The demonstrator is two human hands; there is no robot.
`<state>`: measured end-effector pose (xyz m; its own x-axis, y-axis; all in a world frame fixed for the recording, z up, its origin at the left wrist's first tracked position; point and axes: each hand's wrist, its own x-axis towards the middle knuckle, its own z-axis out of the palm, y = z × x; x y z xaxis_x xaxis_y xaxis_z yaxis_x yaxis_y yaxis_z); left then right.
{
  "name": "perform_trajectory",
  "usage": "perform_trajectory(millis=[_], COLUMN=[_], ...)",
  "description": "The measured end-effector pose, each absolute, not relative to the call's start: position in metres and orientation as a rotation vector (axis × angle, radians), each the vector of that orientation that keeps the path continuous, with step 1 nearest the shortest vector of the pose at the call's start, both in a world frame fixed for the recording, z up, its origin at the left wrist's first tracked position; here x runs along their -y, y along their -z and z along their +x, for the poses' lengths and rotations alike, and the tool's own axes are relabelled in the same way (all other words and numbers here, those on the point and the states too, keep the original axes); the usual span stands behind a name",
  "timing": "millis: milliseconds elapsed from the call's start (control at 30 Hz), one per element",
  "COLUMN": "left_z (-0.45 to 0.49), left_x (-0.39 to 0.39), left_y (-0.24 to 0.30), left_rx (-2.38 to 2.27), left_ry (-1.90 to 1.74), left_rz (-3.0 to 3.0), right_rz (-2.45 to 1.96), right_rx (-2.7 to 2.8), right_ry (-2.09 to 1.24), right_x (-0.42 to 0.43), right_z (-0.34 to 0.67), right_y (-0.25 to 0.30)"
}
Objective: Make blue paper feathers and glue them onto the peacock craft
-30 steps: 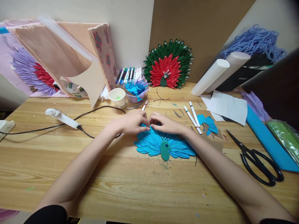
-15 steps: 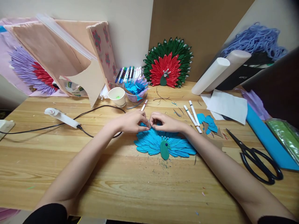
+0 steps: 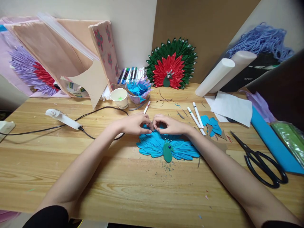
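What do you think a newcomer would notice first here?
The bright blue paper peacock lies at the centre, with the left hand and right hand meeting at its upper edge. Behind it, a red-and-green peacock leans against the brown board, and black scissors lie to the right.

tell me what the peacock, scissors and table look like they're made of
Peacock: matte blue foam sheet or felt, judging by the soft, flat cut petals; I can't tell which. Scissors: dark metal blades with glossy black handles, probably plastic. Table: light wood or wood-look laminate, showing grain lines and a slight sheen.
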<state>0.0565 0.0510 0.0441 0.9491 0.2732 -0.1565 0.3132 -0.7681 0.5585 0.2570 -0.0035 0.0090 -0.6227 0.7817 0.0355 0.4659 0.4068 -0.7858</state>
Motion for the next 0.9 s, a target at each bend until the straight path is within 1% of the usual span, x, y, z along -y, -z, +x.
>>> perform_trajectory(millis=[233, 433, 600, 900], left_z=[0.0562, 0.0563, 0.0570, 0.0560], left_x=[-0.0524, -0.0512, -0.0495, -0.0503], left_y=[-0.0426, -0.0432, -0.0455, -0.0451], left_rx=[-0.410, -0.422, -0.430, -0.422], left_ry=[0.075, 0.066, 0.073, 0.110], left_rz=[2.483, 2.500, 2.504, 2.494], right_rz=[-1.062, -0.966, -0.984, -1.080], right_rx=[2.380, 2.383, 2.298, 2.258], right_ry=[-0.915, -0.994, -1.124, -1.093], right_x=[0.0027, 0.0020, 0.0023, 0.0032], right_z=[0.2561, 0.2583, 0.2604, 0.2575], right_y=[-0.0058, -0.0107, -0.0116, -0.0085])
